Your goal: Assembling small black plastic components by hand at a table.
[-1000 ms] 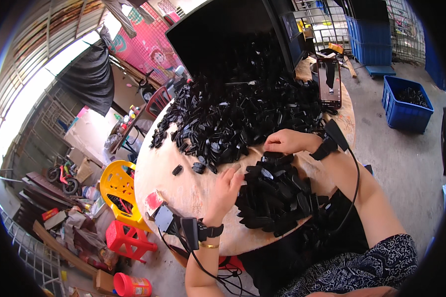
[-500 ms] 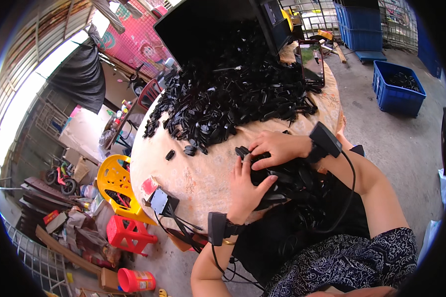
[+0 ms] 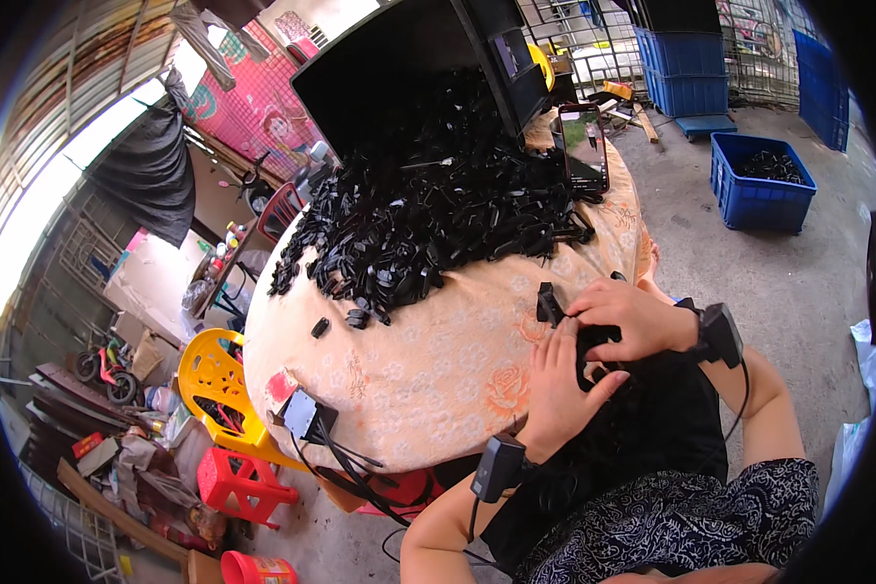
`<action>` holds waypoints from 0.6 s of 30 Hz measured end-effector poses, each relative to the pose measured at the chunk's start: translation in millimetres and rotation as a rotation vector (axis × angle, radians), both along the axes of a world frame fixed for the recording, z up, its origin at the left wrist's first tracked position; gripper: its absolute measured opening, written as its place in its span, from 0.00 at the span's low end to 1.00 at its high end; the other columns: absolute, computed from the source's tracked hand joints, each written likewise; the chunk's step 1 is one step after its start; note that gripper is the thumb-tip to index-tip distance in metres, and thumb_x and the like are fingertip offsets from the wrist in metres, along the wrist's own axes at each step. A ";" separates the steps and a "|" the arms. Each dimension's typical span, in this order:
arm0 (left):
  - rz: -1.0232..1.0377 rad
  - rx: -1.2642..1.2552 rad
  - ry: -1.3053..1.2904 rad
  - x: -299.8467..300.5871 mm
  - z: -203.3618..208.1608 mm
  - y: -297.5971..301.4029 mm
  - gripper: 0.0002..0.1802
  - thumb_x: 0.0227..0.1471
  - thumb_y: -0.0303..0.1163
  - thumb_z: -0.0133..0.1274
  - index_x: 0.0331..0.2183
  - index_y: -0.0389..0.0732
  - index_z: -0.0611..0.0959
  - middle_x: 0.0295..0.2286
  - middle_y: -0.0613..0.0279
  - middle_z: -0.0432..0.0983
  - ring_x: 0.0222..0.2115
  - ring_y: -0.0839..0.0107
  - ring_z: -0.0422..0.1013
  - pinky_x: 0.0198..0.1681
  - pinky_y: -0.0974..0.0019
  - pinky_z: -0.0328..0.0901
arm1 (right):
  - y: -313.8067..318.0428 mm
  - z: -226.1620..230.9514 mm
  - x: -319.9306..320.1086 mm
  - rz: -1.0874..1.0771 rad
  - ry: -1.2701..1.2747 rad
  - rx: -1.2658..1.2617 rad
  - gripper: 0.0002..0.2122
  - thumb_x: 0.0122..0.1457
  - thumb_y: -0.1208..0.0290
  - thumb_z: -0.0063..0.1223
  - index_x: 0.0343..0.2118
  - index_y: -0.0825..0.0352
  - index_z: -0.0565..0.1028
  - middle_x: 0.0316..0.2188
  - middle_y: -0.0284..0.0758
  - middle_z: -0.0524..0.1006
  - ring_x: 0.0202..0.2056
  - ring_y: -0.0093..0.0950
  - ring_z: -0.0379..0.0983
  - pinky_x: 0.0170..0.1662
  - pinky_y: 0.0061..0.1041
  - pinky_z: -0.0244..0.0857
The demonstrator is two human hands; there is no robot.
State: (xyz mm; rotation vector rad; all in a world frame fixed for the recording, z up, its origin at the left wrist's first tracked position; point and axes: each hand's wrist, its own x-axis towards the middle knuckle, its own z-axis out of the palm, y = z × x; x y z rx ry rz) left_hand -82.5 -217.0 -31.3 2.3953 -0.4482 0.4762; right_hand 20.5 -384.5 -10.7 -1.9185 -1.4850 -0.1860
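Both of my hands are at the near right edge of a round table with a floral cloth [image 3: 438, 355]. My left hand [image 3: 565, 385] lies with fingers stretched out and thumb apart, beside a few small black plastic pieces [image 3: 549, 305]. My right hand [image 3: 631, 317] is just to its right, fingers slightly bent and thumb spread, over dark pieces partly hidden between the hands. Neither hand visibly grips anything. A big heap of similar black pieces [image 3: 438, 219] covers the far half of the table, spilling from a large black bin [image 3: 399, 78] tipped on its side.
A phone [image 3: 584, 151] stands upright at the heap's right. A small box with cables [image 3: 307, 417] sits at the table's left edge. Left of the table are a yellow chair [image 3: 200, 375] and a red stool [image 3: 238, 485]. A blue crate [image 3: 764, 200] with black pieces is on the floor at right.
My hands have moved right and towards the table's near edge. The black pieces that lay in a cluster under them are mostly off the cloth there. The whole view has shifted slightly.
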 end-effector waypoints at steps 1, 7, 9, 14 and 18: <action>-0.040 -0.010 -0.005 -1.4 -2.2 -4.1 0.47 0.42 0.50 0.59 0.56 0.32 0.59 0.52 0.41 0.59 0.54 0.47 0.55 0.57 0.50 0.47 | -6.9 1.5 -6.9 -0.031 -0.002 0.006 0.17 0.43 0.64 0.62 0.34 0.69 0.75 0.43 0.38 0.72 0.48 0.38 0.65 0.51 0.34 0.57; -0.223 0.077 -0.020 -14.9 -2.6 -20.5 0.45 0.44 0.50 0.58 0.56 0.36 0.60 0.53 0.45 0.60 0.54 0.49 0.56 0.58 0.46 0.44 | -44.9 -3.6 -30.9 -0.082 0.091 -0.005 0.15 0.42 0.66 0.63 0.32 0.67 0.76 0.41 0.35 0.74 0.45 0.36 0.67 0.49 0.33 0.58; -0.255 0.054 -0.010 -13.4 -2.4 -18.0 0.39 0.45 0.48 0.58 0.54 0.38 0.66 0.53 0.47 0.60 0.54 0.48 0.55 0.57 0.46 0.47 | -51.7 -2.3 -33.4 -0.063 0.049 -0.071 0.13 0.42 0.68 0.63 0.31 0.67 0.76 0.39 0.35 0.75 0.43 0.36 0.69 0.47 0.33 0.60; -0.109 0.111 -0.206 23.9 11.0 -3.7 0.24 0.46 0.39 0.58 0.44 0.37 0.76 0.51 0.47 0.63 0.51 0.45 0.59 0.54 0.49 0.55 | -59.0 -14.1 -31.0 -0.136 0.191 -0.006 0.10 0.43 0.71 0.62 0.30 0.67 0.76 0.33 0.36 0.77 0.37 0.35 0.72 0.42 0.30 0.64; 0.162 0.263 -0.139 58.9 5.2 12.9 0.21 0.46 0.35 0.57 0.41 0.35 0.76 0.49 0.46 0.66 0.50 0.45 0.61 0.52 0.52 0.58 | -40.8 -9.6 -22.1 -0.300 0.180 0.140 0.08 0.46 0.73 0.59 0.31 0.67 0.76 0.31 0.37 0.77 0.36 0.36 0.73 0.43 0.31 0.63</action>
